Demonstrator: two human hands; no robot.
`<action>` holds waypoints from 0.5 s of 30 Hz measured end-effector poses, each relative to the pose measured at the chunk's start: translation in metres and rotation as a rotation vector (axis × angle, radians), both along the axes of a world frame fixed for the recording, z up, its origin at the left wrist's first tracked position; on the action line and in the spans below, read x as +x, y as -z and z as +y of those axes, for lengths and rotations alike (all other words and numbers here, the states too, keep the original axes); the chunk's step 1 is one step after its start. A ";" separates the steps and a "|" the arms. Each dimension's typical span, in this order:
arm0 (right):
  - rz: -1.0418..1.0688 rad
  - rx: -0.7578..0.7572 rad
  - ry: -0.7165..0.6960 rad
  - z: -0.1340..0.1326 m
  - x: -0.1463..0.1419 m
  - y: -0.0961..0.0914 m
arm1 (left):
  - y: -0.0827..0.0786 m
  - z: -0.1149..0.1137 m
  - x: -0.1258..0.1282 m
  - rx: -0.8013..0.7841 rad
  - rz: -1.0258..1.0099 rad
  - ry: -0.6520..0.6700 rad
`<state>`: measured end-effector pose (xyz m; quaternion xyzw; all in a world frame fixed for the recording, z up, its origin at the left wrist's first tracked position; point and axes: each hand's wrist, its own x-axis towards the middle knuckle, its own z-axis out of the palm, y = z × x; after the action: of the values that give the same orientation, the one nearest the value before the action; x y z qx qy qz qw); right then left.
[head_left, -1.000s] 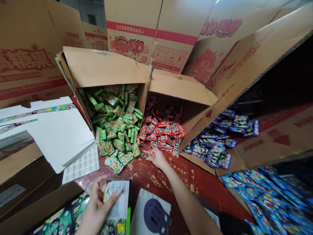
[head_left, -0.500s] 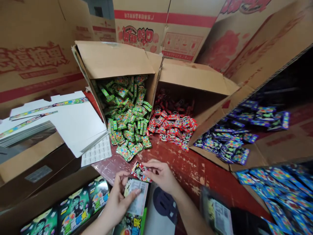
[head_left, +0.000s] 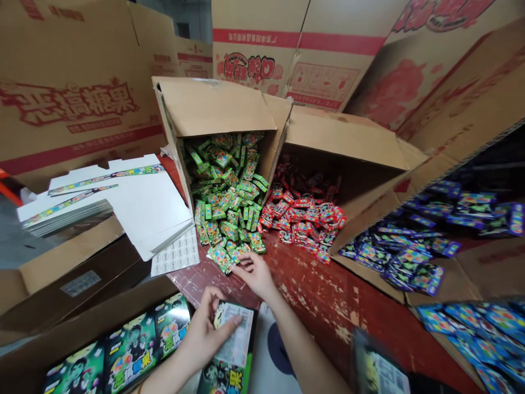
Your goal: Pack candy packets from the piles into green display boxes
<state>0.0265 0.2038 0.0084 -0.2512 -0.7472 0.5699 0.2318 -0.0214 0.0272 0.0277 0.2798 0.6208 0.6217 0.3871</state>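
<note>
My left hand [head_left: 205, 331] is closed around a black and green candy box [head_left: 223, 377], its thumb lying across the pale printed label near the upper end. Farther forward, my right hand [head_left: 258, 278] has thumb and fingertips pinched at the edge of a green candy packet [head_left: 237, 253] at the front of the green pile. The fingers partly cover that packet. Behind it, green packets [head_left: 229, 202] spill out of a tipped carton [head_left: 225, 112] onto the red table [head_left: 303, 284].
Right of the green pile lie red packets [head_left: 303, 216], purple packets [head_left: 397, 251] and blue packets [head_left: 484, 334]. At left are white cardboard sheets [head_left: 139, 202], a sticker sheet [head_left: 176, 254] and a carton holding green printed boxes [head_left: 131, 350]. Another box [head_left: 379, 366] lies lower right.
My right hand has left the box top and moved forward to the green packets. The red packet it pinched is out of sight. The view has shifted slightly left.
</note>
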 end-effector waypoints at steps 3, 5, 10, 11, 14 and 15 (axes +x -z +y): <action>0.007 0.049 0.043 0.001 -0.025 0.029 | 0.004 -0.004 0.000 0.014 -0.051 -0.124; 0.017 0.033 0.045 0.007 -0.024 0.041 | 0.005 -0.007 -0.002 -0.010 -0.060 -0.198; 0.071 -0.053 0.060 0.030 0.027 0.031 | 0.014 -0.007 -0.002 -0.041 -0.107 -0.236; 0.085 -0.059 0.070 0.032 0.041 0.027 | 0.020 -0.005 -0.001 -0.032 -0.115 -0.236; 0.147 -0.164 0.163 0.030 0.082 0.024 | 0.044 0.005 0.001 0.033 -0.160 -0.208; 0.183 -0.253 0.221 0.029 0.092 0.027 | 0.053 0.011 -0.001 0.058 -0.175 -0.176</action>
<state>0.1183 0.2327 -0.0189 -0.3058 -0.6133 0.6509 0.3267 -0.0223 0.0381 -0.0252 0.1799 0.5884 0.6932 0.3754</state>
